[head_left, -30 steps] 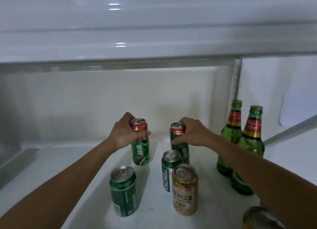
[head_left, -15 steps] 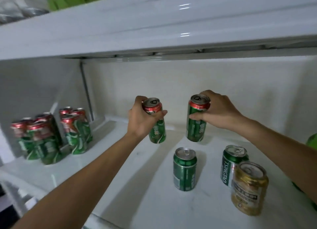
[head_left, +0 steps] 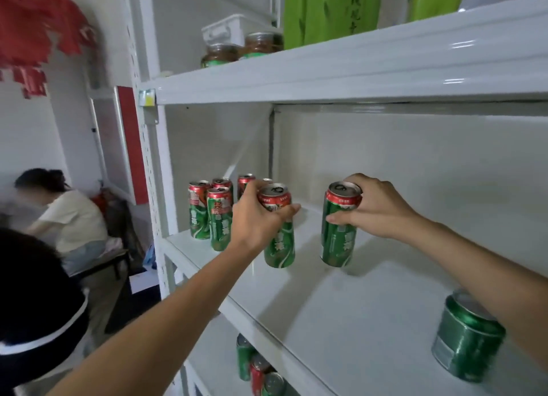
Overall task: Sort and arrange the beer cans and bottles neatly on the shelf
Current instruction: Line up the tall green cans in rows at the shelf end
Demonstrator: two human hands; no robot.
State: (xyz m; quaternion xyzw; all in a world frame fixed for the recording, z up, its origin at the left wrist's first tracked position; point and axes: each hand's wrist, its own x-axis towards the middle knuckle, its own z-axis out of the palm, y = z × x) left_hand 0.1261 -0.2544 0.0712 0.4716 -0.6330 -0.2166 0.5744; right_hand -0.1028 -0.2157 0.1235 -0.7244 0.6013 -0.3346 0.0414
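My left hand (head_left: 255, 217) grips a green can with a red top (head_left: 278, 235) around its upper half, thumb across the front, and holds it upright just above the white shelf (head_left: 341, 312). My right hand (head_left: 376, 208) grips a second can of the same kind (head_left: 338, 229) from its right side, fingers curled over the rim and thumb across the label; it tilts a little and I cannot tell whether its base touches the shelf. The two cans are near each other with a clear gap between them. At ten o'clock from my left hand a cluster of matching cans (head_left: 210, 214) stands at the shelf's left end, partly hidden behind my fingers. At five o'clock from my right hand a darker green can (head_left: 465, 339) stands alone near the front edge, well apart from the others. More cans (head_left: 258, 366) sit on the shelf below. On the shelf above are green boxes (head_left: 329, 10) and brown jars (head_left: 240, 51). At nine o'clock, beyond the shelving, a person in a pale shirt (head_left: 71, 217) sits bent forward.
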